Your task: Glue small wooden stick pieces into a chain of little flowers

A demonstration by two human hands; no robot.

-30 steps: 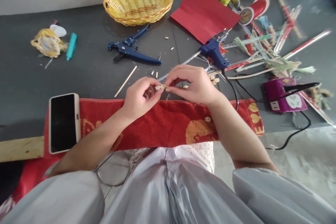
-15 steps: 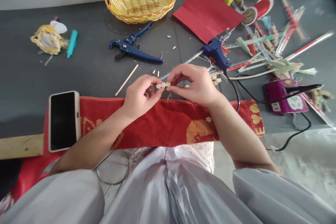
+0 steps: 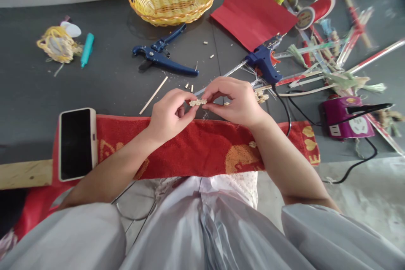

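Note:
Between my two hands is a small row of pale, flower-like clusters [image 3: 198,102], apparently made of short stick pieces. My left hand [image 3: 171,112] pinches its left end between thumb and fingertips. The right end is pinched by the thumb and forefinger of my right hand [image 3: 236,100]. Both hands hover above the far edge of a folded red towel [image 3: 183,152]. Short cut stick pieces [image 3: 191,88] lie just beyond my fingers. A thin pale stick [image 3: 153,95] rests left of them. Another small pale cluster [image 3: 252,144] sits on the towel near my right forearm.
Beyond my hands lie blue cutters [image 3: 164,61] and a blue glue gun [image 3: 264,64] with its cable. A yellow basket [image 3: 172,19] and red paper [image 3: 253,12] are at the back. A phone [image 3: 76,143] lies left; a purple power socket [image 3: 346,118] stands right among craft sticks.
The view has shifted slightly, so the table items appear a little further right and up. Both hands keep the same pinch on the cluster row.

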